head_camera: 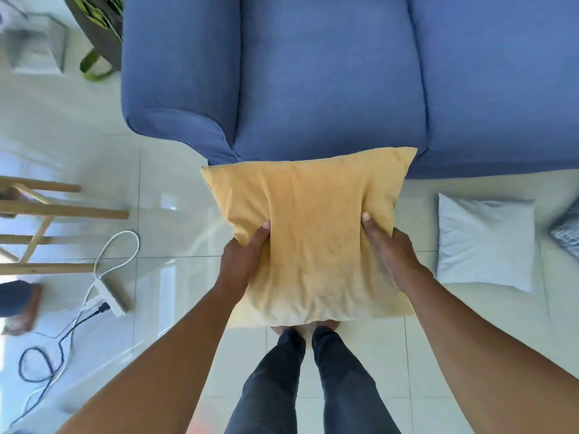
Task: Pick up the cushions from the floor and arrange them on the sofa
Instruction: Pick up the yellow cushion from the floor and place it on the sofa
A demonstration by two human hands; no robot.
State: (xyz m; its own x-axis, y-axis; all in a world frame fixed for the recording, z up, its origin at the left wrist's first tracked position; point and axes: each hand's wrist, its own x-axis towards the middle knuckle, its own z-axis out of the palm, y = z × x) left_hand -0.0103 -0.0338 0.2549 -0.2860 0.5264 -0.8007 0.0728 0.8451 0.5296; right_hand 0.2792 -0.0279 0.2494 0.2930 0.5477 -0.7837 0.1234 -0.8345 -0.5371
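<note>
I hold a yellow cushion [313, 233] flat in front of me, above my feet and just short of the blue sofa [329, 76]. My left hand [242, 261] grips its left side and my right hand [391, 255] grips its right side, thumbs pressed into the top. The cushion's far edge overlaps the front of the sofa seat. A pale grey cushion [485, 242] lies on the floor to the right, in front of the sofa. A striped dark cushion [568, 230] shows partly at the right edge.
A white power strip [111, 296] with white and black cables lies on the tiled floor [175, 214] at the left. Wooden furniture legs [62, 209] stand farther left. A dark bag with green handles [97, 36] stands beside the sofa's left armrest.
</note>
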